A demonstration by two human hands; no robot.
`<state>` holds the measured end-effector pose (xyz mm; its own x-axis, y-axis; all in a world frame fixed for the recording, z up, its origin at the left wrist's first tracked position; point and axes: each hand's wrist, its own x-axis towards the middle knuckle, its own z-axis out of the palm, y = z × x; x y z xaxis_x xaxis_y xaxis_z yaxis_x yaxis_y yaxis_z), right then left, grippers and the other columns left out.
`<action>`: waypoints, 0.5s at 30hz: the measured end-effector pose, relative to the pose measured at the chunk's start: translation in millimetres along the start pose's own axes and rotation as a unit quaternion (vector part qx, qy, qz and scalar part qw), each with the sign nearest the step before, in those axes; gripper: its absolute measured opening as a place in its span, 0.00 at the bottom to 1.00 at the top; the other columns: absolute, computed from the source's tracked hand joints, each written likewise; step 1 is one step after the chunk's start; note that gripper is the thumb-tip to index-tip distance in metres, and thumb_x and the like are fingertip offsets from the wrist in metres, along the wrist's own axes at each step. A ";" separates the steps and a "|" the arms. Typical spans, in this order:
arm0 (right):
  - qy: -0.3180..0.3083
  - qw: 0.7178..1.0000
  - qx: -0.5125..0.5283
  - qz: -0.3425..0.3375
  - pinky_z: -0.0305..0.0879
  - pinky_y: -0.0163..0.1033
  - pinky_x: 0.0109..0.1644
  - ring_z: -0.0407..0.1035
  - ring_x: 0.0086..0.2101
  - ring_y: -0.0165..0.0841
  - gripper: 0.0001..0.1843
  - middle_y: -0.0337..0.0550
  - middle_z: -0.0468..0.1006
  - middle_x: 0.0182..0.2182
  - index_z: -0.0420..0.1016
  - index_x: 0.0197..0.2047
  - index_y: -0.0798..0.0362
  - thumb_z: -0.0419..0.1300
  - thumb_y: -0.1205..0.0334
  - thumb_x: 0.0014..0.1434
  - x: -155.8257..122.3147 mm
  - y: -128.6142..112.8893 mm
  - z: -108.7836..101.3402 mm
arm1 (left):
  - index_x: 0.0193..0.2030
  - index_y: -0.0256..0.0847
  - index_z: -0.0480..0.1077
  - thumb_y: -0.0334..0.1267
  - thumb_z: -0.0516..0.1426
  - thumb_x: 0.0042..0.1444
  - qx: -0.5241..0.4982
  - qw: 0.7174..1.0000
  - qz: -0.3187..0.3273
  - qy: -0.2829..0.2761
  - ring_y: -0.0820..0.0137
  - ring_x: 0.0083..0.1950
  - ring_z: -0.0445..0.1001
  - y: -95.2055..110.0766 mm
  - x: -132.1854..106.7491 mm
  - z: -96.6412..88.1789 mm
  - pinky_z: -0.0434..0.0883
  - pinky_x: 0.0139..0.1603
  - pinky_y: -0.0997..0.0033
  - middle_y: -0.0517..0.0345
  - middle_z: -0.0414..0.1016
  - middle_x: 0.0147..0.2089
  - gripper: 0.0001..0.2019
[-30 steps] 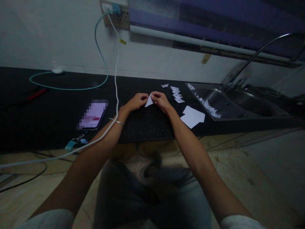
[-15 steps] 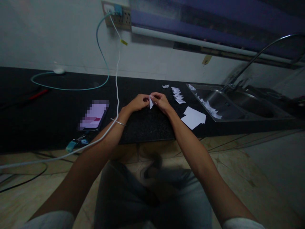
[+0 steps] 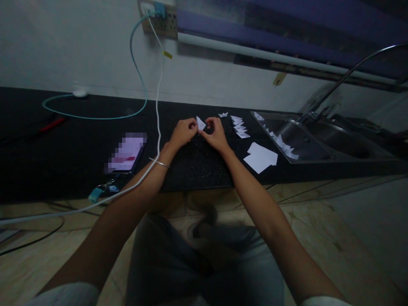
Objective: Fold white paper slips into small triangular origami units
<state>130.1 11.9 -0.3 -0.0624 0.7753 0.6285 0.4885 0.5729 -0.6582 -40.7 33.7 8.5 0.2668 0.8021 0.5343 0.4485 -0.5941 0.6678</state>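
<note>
A small piece of white folded paper (image 3: 200, 123), roughly triangular, is held up between my two hands above the black counter. My left hand (image 3: 185, 131) pinches its left edge with curled fingers. From the other side, my right hand (image 3: 216, 133) has its thumb at the paper's lower edge and its bent fingers by the right corner. Right of my hands, a row of small folded paper boats (image 3: 239, 126) lies on the counter, with a single paper boat (image 3: 223, 114) just behind it. Flat white paper sheets (image 3: 259, 157) lie nearer the front edge.
More folded paper pieces (image 3: 280, 143) line the left rim of the metal sink (image 3: 295, 162). A phone (image 3: 126, 154) and keys with a teal tag (image 3: 95, 194) lie to the left. A white cable (image 3: 157, 114) crosses over my left forearm. Behind is a teal cable (image 3: 105, 119).
The folded paper has been raised slightly and turned, showing a wider face. My right hand's fingers have spread from a close pinch, with the thumb now beneath the paper.
</note>
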 end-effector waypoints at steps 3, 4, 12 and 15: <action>-0.006 0.999 -0.037 -0.029 0.63 0.44 0.49 0.62 0.41 0.37 0.18 0.45 0.67 0.41 0.66 0.43 0.49 0.66 0.53 0.53 -1.5 -2.8 -0.4 | 0.29 0.38 0.70 0.34 0.54 0.54 -0.015 1.000 0.013 0.000 0.71 0.30 0.65 -0.4 -0.2 0.9 0.60 0.34 0.72 0.59 0.70 0.28 0.06; -0.007 0.998 -0.046 -0.034 0.63 0.45 0.49 0.62 0.41 0.37 0.17 0.45 0.67 0.40 0.66 0.42 0.50 0.66 0.54 0.54 -1.8 -3.9 -0.6 | 0.29 0.38 0.71 0.34 0.54 0.54 -0.020 1.000 0.014 -0.001 0.71 0.31 0.65 -0.7 -0.2 1.2 0.60 0.34 0.72 0.59 0.71 0.28 0.06; -0.034 0.995 -0.080 -0.046 0.63 0.48 0.51 0.64 0.40 0.39 0.07 0.45 0.70 0.38 0.71 0.42 0.49 0.59 0.58 0.60 -5.0 -10.9 0.8 | 0.29 0.38 0.71 0.33 0.55 0.54 -0.045 0.999 0.001 0.003 0.70 0.34 0.67 3.7 -0.8 0.7 0.61 0.36 0.72 0.58 0.72 0.29 0.06; -0.004 0.997 -0.066 -0.035 0.63 0.48 0.50 0.65 0.39 0.39 0.07 0.45 0.71 0.36 0.73 0.38 0.50 0.59 0.56 0.60 -4.2 -8.0 3.0 | 0.32 0.38 0.71 0.33 0.53 0.57 -0.069 0.997 -0.011 -0.036 0.68 0.38 0.68 8.3 -0.9 -1.6 0.62 0.37 0.72 0.57 0.74 0.32 0.06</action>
<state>123.9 4.8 1.1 -0.1080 0.7367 0.6675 0.5935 0.5864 -0.5512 -38.6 28.0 14.4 0.3203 0.8144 0.4839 0.3353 -0.5752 0.7461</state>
